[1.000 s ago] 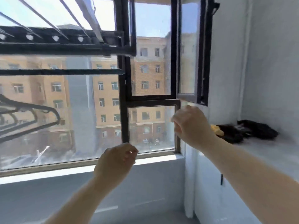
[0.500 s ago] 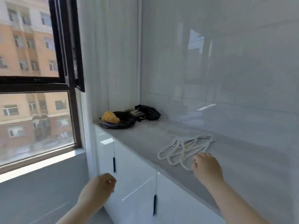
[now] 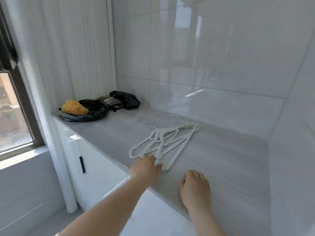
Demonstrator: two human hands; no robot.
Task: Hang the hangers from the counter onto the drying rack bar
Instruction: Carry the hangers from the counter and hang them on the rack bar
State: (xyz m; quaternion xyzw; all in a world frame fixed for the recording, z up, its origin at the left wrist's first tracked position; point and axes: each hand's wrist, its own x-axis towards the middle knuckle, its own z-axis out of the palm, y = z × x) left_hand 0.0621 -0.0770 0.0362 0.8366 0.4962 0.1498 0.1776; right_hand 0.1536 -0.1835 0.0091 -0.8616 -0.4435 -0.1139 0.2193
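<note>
A loose pile of white plastic hangers [image 3: 167, 142] with thin metal hooks lies flat on the grey counter [image 3: 221, 150]. My left hand [image 3: 146, 168] reaches over the counter's front edge, and its fingertips touch the near ends of the hangers. Whether the fingers have closed around one I cannot tell. My right hand [image 3: 195, 186] rests palm down on the counter, a little right of the pile, with fingers spread and nothing in it. The drying rack bar is out of view.
Black bags [image 3: 95, 109] with an orange lump [image 3: 74, 107] on top lie at the counter's far left corner. White cabinet doors [image 3: 95, 167] with a dark handle sit below. A window [image 3: 12, 109] is at the left, and glossy tiled walls close in behind and to the right.
The view swung from the window and rack to the counter. My left hand rose from below the counter to the hangers' near ends. My right hand drew back and settled on the counter.
</note>
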